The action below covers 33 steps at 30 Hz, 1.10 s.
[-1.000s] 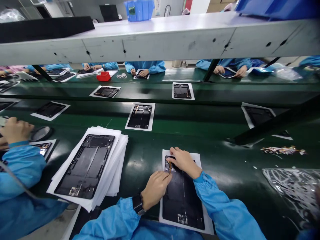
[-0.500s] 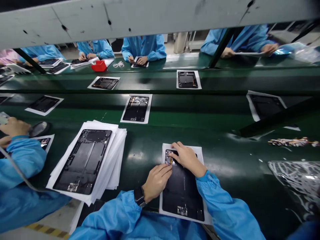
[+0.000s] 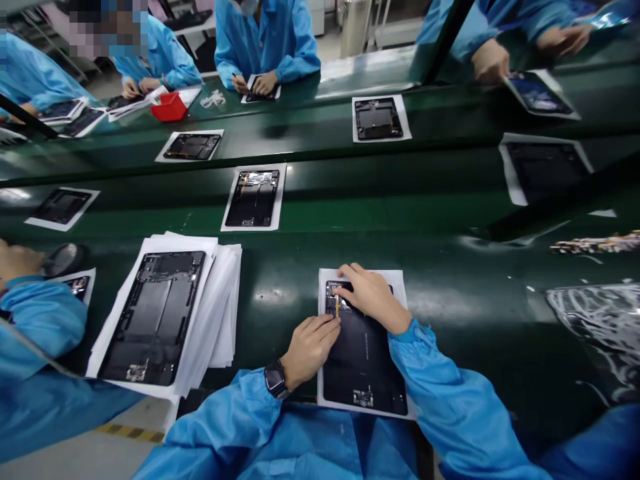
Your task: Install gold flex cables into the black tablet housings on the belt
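Note:
An opened tablet housing (image 3: 365,360), dark inside, lies on a white sheet (image 3: 395,275) in front of me. Along its upper left part runs a narrow orange flex cable (image 3: 337,307). The fingers of my left hand (image 3: 310,347) are closed together at the cable's lower end. My right hand (image 3: 373,298) reaches across the upper part of the housing, its thumb on the board by the cable's upper end and its curled fingers over the top edge. The right hand hides part of the board.
Left of me, another tablet housing (image 3: 155,320) tops a stack of white sheets (image 3: 225,307). More housings, such as one (image 3: 253,198), sit on the green line beyond. At right are a bag of white strips (image 3: 600,313) and a dark slanted post (image 3: 550,210). Co-workers' hands (image 3: 23,260) are at left.
My view has tilted and shifted, so the scene sits differently. Both my hands stay at the cable. Across the line at right, a co-worker's tablet now shows its dark face, tilted.

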Each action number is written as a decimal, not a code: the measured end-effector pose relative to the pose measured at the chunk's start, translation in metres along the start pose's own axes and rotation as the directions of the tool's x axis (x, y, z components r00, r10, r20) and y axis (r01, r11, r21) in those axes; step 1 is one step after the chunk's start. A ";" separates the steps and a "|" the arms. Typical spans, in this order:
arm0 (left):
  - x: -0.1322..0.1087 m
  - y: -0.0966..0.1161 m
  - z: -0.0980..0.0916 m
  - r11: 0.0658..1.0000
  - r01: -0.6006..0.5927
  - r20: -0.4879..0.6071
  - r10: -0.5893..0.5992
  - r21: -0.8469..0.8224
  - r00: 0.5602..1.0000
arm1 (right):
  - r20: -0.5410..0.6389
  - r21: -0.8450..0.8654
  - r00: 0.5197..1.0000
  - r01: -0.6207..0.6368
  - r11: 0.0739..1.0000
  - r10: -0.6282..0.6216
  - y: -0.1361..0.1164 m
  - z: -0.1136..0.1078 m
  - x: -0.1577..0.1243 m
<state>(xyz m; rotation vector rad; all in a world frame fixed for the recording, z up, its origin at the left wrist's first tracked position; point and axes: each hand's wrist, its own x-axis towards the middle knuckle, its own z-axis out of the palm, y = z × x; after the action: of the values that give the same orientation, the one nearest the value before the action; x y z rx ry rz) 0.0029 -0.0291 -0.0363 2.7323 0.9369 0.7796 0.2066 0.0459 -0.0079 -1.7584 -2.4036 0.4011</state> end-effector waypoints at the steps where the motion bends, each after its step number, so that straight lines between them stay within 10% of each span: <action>1: 0.000 0.000 0.000 1.000 0.002 0.004 -0.002 -0.005 1.000 | 0.001 0.003 1.000 0.001 1.000 -0.001 0.000 0.000 0.000; 13: 0.002 -0.003 -0.015 0.995 0.038 0.165 -0.022 -0.094 0.986 | -0.015 0.096 1.000 -0.016 0.995 0.018 -0.003 -0.009 -0.006; 23: 0.011 -0.010 -0.036 0.992 -0.015 0.392 0.062 -0.122 0.918 | 0.053 0.354 0.991 -0.131 0.926 0.121 -0.012 -0.034 -0.077; 33: -0.009 -0.022 -0.030 0.873 0.070 0.107 -0.020 -0.482 0.994 | -0.125 0.404 0.992 0.019 0.915 0.034 -0.052 0.003 -0.107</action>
<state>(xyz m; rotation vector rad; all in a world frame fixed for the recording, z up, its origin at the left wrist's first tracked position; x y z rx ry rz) -0.0303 -0.0179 -0.0214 2.2766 0.6676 0.7421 0.1915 -0.0706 0.0098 -1.5544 -2.0403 0.7049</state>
